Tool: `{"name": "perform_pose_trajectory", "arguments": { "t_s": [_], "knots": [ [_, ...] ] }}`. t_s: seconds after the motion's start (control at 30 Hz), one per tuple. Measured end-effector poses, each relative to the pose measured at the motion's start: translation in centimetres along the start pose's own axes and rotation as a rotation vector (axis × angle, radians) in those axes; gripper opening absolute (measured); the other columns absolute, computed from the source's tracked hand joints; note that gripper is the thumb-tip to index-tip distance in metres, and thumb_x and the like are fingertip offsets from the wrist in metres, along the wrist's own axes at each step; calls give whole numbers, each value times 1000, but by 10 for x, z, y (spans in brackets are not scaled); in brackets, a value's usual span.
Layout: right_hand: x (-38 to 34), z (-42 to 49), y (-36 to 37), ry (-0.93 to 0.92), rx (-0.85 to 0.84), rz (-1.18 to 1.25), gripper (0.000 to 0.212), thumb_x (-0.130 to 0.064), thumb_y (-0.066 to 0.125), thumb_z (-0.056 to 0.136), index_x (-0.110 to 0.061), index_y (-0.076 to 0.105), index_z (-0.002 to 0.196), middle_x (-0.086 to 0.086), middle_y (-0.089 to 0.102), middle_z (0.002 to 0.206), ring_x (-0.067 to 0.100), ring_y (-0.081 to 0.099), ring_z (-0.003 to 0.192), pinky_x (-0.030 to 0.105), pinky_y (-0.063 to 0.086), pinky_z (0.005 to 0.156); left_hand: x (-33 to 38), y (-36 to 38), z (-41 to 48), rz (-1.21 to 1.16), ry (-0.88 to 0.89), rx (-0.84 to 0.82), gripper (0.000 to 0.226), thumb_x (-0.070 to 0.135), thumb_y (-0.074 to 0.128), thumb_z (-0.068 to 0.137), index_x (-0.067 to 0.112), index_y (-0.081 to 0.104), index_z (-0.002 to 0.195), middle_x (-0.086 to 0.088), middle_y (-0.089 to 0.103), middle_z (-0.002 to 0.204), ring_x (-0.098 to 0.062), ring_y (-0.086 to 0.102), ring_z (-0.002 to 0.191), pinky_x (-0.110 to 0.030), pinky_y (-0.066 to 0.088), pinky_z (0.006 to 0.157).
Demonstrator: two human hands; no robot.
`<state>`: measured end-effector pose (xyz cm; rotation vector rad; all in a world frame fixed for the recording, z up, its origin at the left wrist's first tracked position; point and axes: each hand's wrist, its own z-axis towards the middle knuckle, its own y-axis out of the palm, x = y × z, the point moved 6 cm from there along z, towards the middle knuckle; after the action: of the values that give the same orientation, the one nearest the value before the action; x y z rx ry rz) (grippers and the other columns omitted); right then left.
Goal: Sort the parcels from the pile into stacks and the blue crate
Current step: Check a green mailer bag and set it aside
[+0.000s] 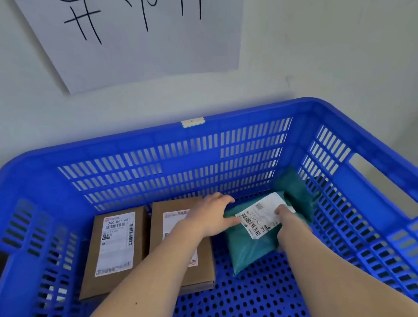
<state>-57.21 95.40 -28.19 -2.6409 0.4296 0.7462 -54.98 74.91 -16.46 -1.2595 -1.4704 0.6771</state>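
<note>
**Blue crate: teal mailer held inside by both hands**

1. Container. The blue crate [225, 118] stands against a pale wall [344, 50]. Its sides are slotted and its floor is perforated. A small white sticker [193, 121] sits on the far rim.

2. Item in hand. A teal plastic mailer [246, 251] lies in the right half of the crate floor, low and slightly tilted. Its white barcode label [259, 219] faces up.

3. Hands. The left hand [213, 216] grips the mailer's left far edge, with the thumb laid towards the label and the fingers curled over. The right hand [284, 213] rests on the right side of the label. Its fingers are hidden behind the wrist, so I cannot tell whether it is gripping or only pressing.

4. Other contents.
   - Two cardboard boxes lie flat side by side in the left half.
   - The left box [95, 277] shows its label in full.
   - The right box [159, 236] is partly covered by the left forearm and lies just beside the mailer.
   - A darker green bag [294, 189] leans in the far right corner, behind the held mailer.

5. Surroundings. A paper sign [146, 51] with handwritten black characters hangs on the wall above the crate.
</note>
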Motion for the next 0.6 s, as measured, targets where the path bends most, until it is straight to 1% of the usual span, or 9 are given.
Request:
{"name": "perform_pose_trajectory", "arguments": {
  "t_s": [0.1, 0.17, 0.23, 0.27, 0.33, 0.43, 0.47, 0.53, 0.6],
  "knots": [
    [-13, -57, -8, -36, -38, -54, 96, -28, 76, 78, -11, 13, 149, 17, 46, 131, 42, 48, 119, 54, 45, 96, -3, 16, 1, 166, 6, -147, 93, 68, 62, 76, 25, 26, 149, -3, 33, 149, -25, 33, 135, -41, 30, 108],
    [-15, -62, -1, -41, -130, -191, 77, -27, 67, 90, -6, 22, 148, 18, 35, 147, 42, 40, 129, 54, 43, 100, -3, 26, 2, 309, 24, -189, 99, 68, 64, 74, 24, 19, 152, -6, 29, 153, -27, 28, 139, -47, 17, 115],
    [-11, -58, 5, -86, -156, -385, 61, -29, 60, 94, -3, 35, 143, 17, 36, 148, 38, 40, 132, 48, 41, 103, 0, 32, 5, 348, 31, -176, 99, 63, 65, 76, 23, 16, 152, -9, 25, 154, -28, 25, 141, -52, 9, 117],
    [-11, -60, 4, -141, -136, -495, 58, -31, 59, 94, -3, 40, 140, 16, 42, 144, 34, 45, 128, 41, 43, 101, 2, 33, 7, 360, 35, -160, 98, 60, 66, 77, 22, 16, 152, -10, 24, 154, -28, 25, 141, -54, 9, 116],
    [-16, -58, 2, -287, -52, -672, 59, -34, 61, 91, -3, 43, 137, 13, 52, 132, 28, 56, 116, 33, 48, 89, 5, 35, 10, 416, 45, -135, 91, 52, 67, 81, 20, 18, 151, -11, 26, 152, -29, 27, 139, -54, 12, 115],
    [-21, -55, -7, -336, 71, -759, 76, -26, 65, 86, 1, 23, 143, 14, 59, 116, 29, 62, 102, 36, 51, 77, 2, 35, 11, 496, 23, -105, 84, 44, 65, 85, 18, 19, 150, -12, 30, 149, -29, 30, 136, -56, 11, 116],
    [-25, -54, -9, -365, 105, -780, 72, -22, 63, 86, 0, 25, 142, 13, 60, 114, 29, 63, 100, 36, 50, 75, 0, 35, 11, 501, 6, -99, 84, 43, 64, 85, 17, 18, 150, -12, 30, 149, -29, 30, 137, -56, 9, 116],
    [-35, -57, -9, -455, 126, -860, 51, -17, 57, 87, -4, 40, 133, 12, 60, 113, 29, 61, 98, 35, 50, 75, -3, 36, 10, 499, -9, -100, 86, 44, 63, 86, 17, 15, 151, -12, 28, 149, -29, 29, 137, -57, 5, 117],
    [-43, -67, -8, -551, 128, -915, 43, -13, 51, 90, -10, 41, 131, 11, 58, 112, 28, 59, 93, 32, 44, 67, -4, 38, 8, 498, -9, -100, 86, 45, 62, 86, 17, 14, 152, -12, 27, 150, -29, 28, 138, -58, 3, 117]
  ]
}}
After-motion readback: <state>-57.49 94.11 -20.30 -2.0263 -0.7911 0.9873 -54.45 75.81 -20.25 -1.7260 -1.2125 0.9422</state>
